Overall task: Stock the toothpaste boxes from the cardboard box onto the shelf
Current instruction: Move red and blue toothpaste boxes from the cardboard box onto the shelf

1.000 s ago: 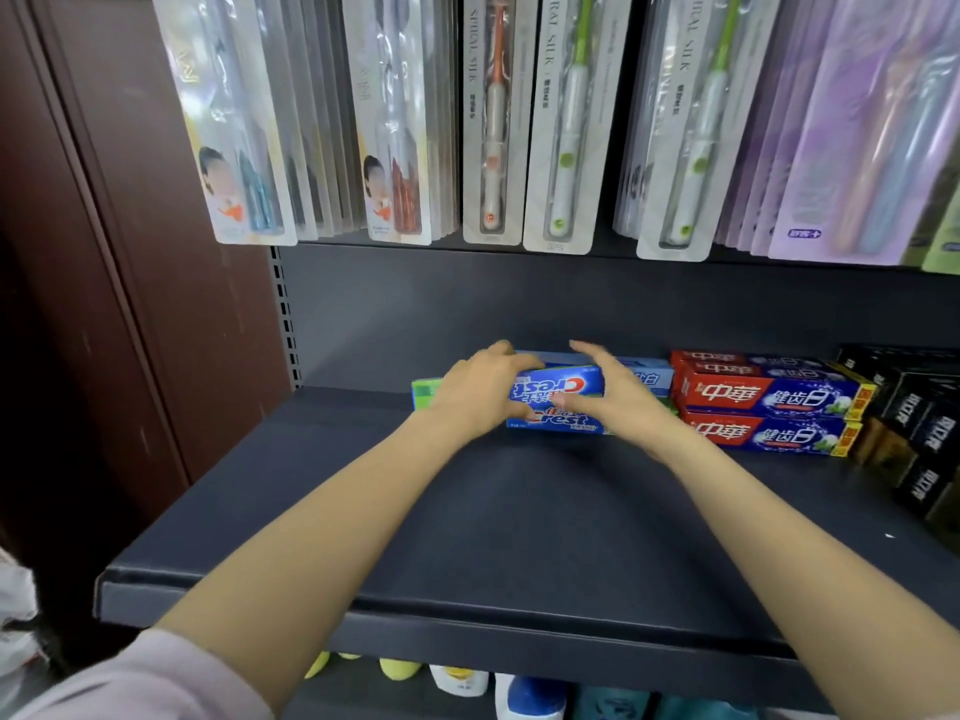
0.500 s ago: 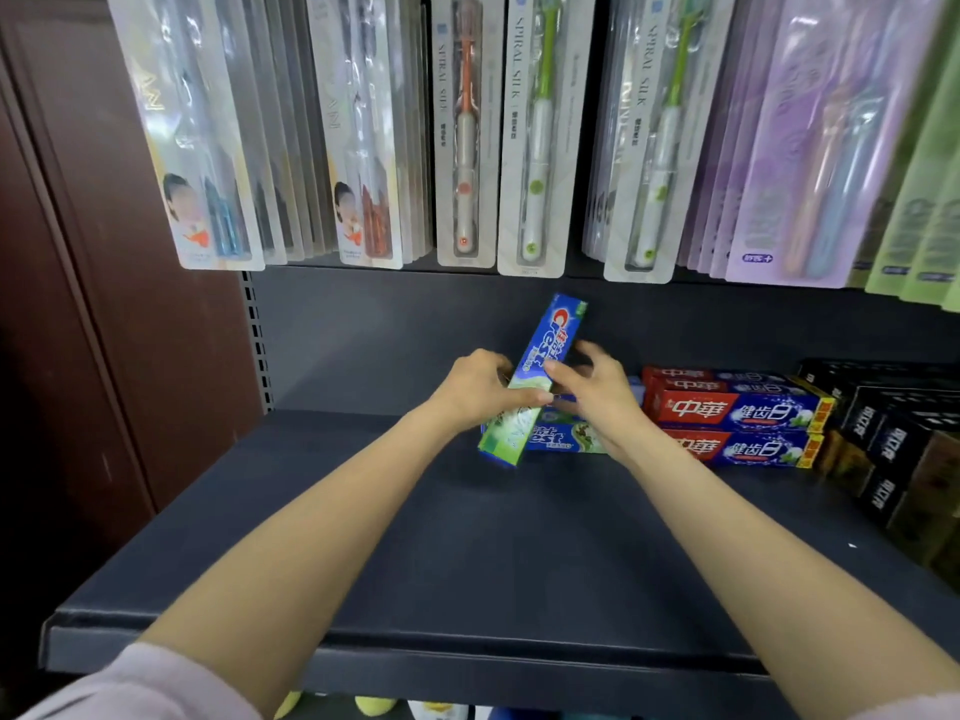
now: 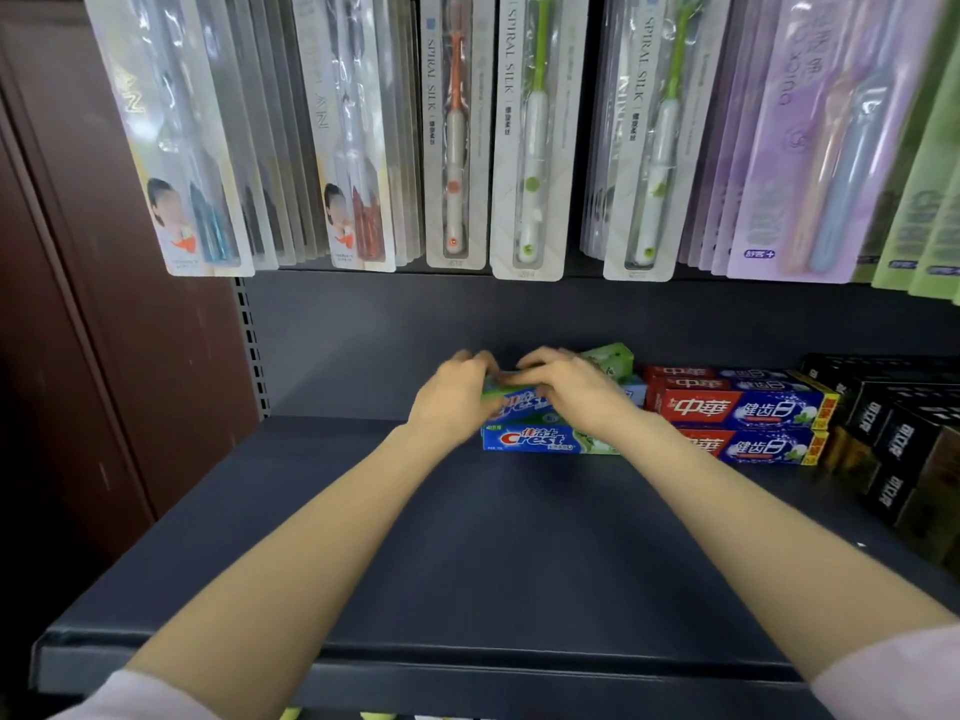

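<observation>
The dark shelf (image 3: 467, 553) filled most of the view, bare along its front edge and left side, with toothbrush packs (image 3: 524, 137) hanging above its back edge. Along the back edge towards the right corner stood black boxes (image 3: 893, 444), then a stack of red-and-blue toothpaste boxes (image 3: 743, 410). Just left of these, near the middle of the back edge, a lower Crest box (image 3: 540, 440) lay flat with its label facing forward. On top of it sat the upper Crest box (image 3: 519, 402), its green end poking out behind the right hand. The left hand (image 3: 452, 400) curled its fingers round the box's left end; the right hand (image 3: 576, 392) lay over its middle with fingers bent down on it, apparently gripping.

To seat it well, I judged the box should be squared to the one beneath, label forward, and butted against the red stack before letting go.
</observation>
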`<action>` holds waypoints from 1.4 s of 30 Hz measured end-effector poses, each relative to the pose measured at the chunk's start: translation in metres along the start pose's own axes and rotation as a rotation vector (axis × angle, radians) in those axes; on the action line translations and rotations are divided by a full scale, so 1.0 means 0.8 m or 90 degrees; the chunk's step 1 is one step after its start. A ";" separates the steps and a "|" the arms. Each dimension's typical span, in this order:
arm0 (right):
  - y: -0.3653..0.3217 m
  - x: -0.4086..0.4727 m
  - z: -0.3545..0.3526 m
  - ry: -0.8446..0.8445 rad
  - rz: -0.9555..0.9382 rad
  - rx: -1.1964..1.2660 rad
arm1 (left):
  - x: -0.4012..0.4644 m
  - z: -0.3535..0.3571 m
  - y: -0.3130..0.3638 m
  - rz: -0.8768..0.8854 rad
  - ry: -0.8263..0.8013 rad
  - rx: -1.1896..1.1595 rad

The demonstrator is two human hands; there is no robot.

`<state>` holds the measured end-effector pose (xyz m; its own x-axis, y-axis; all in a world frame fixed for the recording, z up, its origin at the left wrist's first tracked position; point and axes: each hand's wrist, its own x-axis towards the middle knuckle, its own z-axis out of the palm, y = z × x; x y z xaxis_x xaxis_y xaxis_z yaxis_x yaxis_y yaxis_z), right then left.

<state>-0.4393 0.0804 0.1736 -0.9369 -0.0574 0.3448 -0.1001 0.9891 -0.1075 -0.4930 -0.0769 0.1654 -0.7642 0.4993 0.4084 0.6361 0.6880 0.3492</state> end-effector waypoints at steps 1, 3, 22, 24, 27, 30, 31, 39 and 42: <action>0.001 -0.004 0.008 0.021 0.016 -0.013 | -0.001 0.005 -0.001 -0.009 -0.021 -0.005; 0.005 -0.014 0.024 0.070 0.074 -0.008 | -0.001 0.012 -0.001 -0.018 -0.030 -0.003; 0.008 -0.070 0.013 0.107 0.126 0.143 | -0.043 0.013 0.026 -0.045 0.013 0.088; -0.004 -0.091 0.006 0.113 0.135 0.156 | -0.066 0.005 0.034 -0.055 0.010 0.072; -0.022 -0.128 -0.002 0.111 0.177 0.188 | -0.106 -0.003 0.055 -0.045 -0.007 -0.009; -0.042 -0.178 -0.010 0.112 0.217 0.227 | -0.152 -0.005 0.083 -0.029 -0.036 -0.082; -0.046 -0.196 -0.011 0.110 0.230 0.230 | -0.167 -0.004 0.093 -0.019 -0.046 -0.101; -0.049 -0.371 -0.037 0.034 0.328 0.192 | -0.270 0.029 0.191 0.064 -0.174 -0.184; -0.032 -0.442 -0.037 -0.024 0.370 0.165 | -0.309 0.064 0.231 0.083 -0.253 -0.192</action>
<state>-0.0954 0.0790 0.0821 -0.8733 0.4695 0.1299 0.3547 0.7956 -0.4911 -0.1919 -0.0464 0.0856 -0.6208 0.7726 0.1334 0.6864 0.4534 0.5686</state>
